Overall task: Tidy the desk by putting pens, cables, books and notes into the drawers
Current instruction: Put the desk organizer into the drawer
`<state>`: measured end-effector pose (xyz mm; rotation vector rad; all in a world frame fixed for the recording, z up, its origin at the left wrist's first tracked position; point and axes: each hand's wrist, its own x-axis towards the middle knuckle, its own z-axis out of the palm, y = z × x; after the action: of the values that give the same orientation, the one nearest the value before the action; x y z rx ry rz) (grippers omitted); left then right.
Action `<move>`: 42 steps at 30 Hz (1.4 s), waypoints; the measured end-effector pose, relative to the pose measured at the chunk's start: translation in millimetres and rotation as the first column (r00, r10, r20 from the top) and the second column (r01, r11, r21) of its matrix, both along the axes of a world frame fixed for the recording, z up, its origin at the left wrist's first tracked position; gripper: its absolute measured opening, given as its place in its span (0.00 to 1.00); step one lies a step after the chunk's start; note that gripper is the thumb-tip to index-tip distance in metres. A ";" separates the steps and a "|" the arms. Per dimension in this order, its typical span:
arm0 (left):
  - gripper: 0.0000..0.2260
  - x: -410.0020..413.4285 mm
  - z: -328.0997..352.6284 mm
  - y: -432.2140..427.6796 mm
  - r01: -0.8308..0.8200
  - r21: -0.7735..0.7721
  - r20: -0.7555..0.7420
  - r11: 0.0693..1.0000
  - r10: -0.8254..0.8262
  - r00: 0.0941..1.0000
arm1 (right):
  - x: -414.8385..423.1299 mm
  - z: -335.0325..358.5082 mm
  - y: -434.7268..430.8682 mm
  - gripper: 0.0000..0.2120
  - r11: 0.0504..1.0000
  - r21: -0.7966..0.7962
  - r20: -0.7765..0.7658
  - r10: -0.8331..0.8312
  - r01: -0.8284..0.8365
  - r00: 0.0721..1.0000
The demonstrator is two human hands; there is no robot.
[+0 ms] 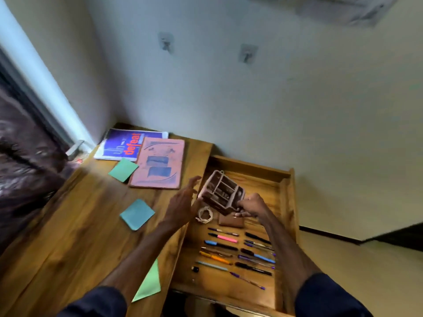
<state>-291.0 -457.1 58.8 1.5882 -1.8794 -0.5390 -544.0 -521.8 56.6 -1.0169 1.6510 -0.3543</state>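
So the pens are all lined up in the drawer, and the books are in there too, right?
Not quite. The pens are lined up in the drawer, but the books are not in there. They lie on the desk, at its far end by the wall. The head view shows it.

Looks like varnished wood with a soft sheen and plain grain on both worktop [75,225] and drawer [285,202], against a matt painted wall [229,99]. Reads as matt paper for the notes [137,213], dull card for the pink book [158,165] and a slightly shinier cover on the blue book [119,145]. Seems smooth plastic for the pens [223,237] and the pinkish organiser [219,191], smooth white sheath on the cable [204,215], dark cloth at the sleeves [329,296].
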 end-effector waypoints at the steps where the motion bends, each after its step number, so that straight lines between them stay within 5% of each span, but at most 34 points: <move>1: 0.26 -10.7 -4.4 -8.3 0.015 0.045 -0.010 0.999 -0.015 1.000 | -13.6 -6.7 -3.8 0.05 0.999 0.004 -0.006 -0.041 0.041 0.999; 6: 0.13 -54.7 -31.6 -44.4 0.083 0.199 0.081 0.976 -0.101 0.992 | -68.0 -30.2 -25.8 0.05 0.977 0.019 -0.075 -0.211 0.213 0.975; 17: 0.10 -114.3 -64.1 -102.3 0.042 0.479 0.225 0.877 -0.169 0.960 | -137.3 -85.3 -110.7 0.03 0.966 -0.029 -0.314 -0.253 0.257 0.915; 24: 0.10 -116.4 -72.9 -109.9 0.015 0.521 0.241 0.854 -0.164 0.957 | -143.1 -119.9 -140.6 0.07 0.979 0.037 -0.366 -0.174 0.201 0.914; 32: 0.10 -117.8 -76.3 -103.0 0.018 0.562 0.210 0.827 -0.164 0.964 | -152.2 -137.0 -141.4 0.13 0.958 -0.038 -0.308 -0.281 0.284 0.909; 36: 0.09 -123.3 -76.0 -91.7 0.046 0.566 0.207 0.823 -0.196 0.959 | -157.2 -135.6 -135.1 0.02 0.945 -0.006 -0.224 -0.320 0.327 0.921; 42: 0.09 -125.7 -73.5 -77.8 0.051 0.566 0.189 0.823 -0.190 0.963 | -150.4 -129.8 -100.2 0.07 0.965 -0.032 -0.270 -0.259 0.260 0.927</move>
<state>-416.7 -535.0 -14.7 1.9778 -2.1384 -1.0792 -694.5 -621.9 -73.2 -0.8726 2.0443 -0.3985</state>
